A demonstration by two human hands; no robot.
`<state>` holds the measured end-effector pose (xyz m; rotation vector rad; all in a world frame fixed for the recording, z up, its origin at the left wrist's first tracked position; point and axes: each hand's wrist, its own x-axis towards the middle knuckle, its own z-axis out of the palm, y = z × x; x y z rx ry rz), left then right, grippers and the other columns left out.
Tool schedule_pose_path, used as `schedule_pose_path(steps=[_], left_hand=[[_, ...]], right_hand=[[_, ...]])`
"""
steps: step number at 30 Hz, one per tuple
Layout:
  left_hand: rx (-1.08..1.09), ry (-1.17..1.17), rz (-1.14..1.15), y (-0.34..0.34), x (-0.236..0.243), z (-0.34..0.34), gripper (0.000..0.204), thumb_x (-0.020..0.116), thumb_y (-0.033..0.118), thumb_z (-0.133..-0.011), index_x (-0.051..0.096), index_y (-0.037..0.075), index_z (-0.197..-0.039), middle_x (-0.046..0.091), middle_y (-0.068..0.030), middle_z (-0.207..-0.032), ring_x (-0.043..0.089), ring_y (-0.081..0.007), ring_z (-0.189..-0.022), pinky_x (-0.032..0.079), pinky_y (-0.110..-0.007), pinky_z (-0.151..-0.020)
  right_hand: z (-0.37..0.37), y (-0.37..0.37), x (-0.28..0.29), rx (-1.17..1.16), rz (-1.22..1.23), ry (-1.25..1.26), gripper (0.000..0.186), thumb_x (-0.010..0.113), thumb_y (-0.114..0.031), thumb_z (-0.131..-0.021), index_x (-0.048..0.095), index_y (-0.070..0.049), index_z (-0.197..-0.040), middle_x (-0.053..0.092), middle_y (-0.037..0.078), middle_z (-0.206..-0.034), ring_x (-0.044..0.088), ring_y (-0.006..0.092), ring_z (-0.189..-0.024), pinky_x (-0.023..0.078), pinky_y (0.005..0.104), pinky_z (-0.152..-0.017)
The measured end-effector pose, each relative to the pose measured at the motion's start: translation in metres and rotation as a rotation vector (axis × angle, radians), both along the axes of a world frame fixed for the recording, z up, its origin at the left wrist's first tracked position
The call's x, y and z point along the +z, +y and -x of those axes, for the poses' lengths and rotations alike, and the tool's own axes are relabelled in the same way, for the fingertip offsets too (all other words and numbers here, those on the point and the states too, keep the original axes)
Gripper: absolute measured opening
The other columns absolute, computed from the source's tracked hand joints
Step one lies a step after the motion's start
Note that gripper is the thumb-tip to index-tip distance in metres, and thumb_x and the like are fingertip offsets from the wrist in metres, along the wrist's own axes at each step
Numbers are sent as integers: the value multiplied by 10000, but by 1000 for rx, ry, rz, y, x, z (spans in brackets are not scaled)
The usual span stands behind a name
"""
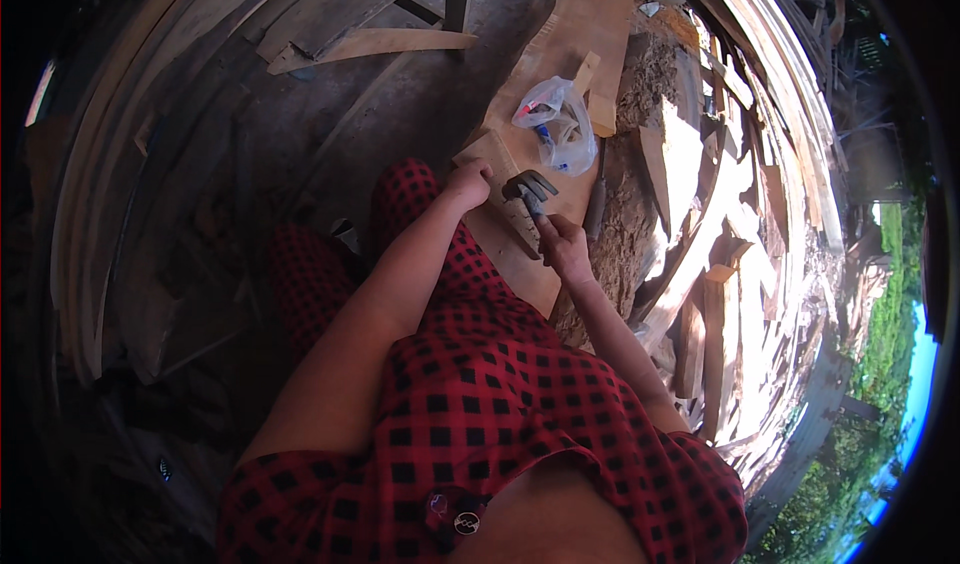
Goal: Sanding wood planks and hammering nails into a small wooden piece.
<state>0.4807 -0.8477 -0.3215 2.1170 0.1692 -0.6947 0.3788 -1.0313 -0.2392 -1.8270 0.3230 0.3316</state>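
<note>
My right hand (567,249) is wrapped round the handle of a hammer (531,188), whose dark metal head hangs over the wood. My left hand (468,185) is closed at the left edge of a short, flat wooden piece (507,186), with its fingertips partly hidden. This piece lies across a wide, pale plank (553,199) in front of my knees. A clear plastic bag (562,129) rests on the plank just beyond the hammer, with small blue and red things inside. A dark, slim tool (597,204) lies along the plank's right edge.
A rough, bark-covered log (632,189) runs beside the plank on the right. Sunlit offcuts (720,314) and long boards are heaped past it. More boards (340,9) lean at the left, and a curved wooden piece (385,42) lies at the far left.
</note>
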Motion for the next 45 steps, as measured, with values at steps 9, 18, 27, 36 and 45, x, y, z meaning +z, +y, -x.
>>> schedule_pose_path(steps=[9,18,27,36,45], left_hand=[[-9,-105,15,-2,-3,2,345,473,-21,-757,546,137,-1055,573,-89,-681,554,-199,-476,432,-339,-407],[-24,-163,-15,-3,-4,5,279,546,39,-754,585,115,-1020,633,-151,-978,610,-303,-940,473,-369,-820],[-133,-195,-146,-1,8,13,336,572,110,-768,534,105,-1102,622,-168,-1046,593,-333,-1000,463,-387,-864],[141,-237,-46,6,-20,-5,744,623,107,-785,224,4,-1404,217,-251,-1417,329,-360,-1289,300,-361,-1071],[117,-48,158,12,-6,-8,747,624,116,-775,248,-34,-1402,259,-179,-1428,291,-284,-1328,277,-325,-1083]], right_hand=[[9,3,17,-42,-127,-64,295,547,-283,-922,607,5,-902,483,7,-572,449,75,-474,386,241,-438],[-13,2,16,-117,-140,-142,350,550,-321,-910,620,11,-825,506,39,-549,476,94,-454,387,252,-418],[-16,-20,-23,-160,-28,49,328,679,-287,-788,585,25,-756,548,82,-590,528,136,-477,411,286,-428],[30,-48,-44,-256,16,171,248,684,-99,-693,586,44,-871,572,91,-656,567,173,-455,420,299,-390],[47,-52,-35,-276,-120,173,194,678,-91,-713,572,28,-824,568,89,-679,546,167,-470,442,291,-413]])
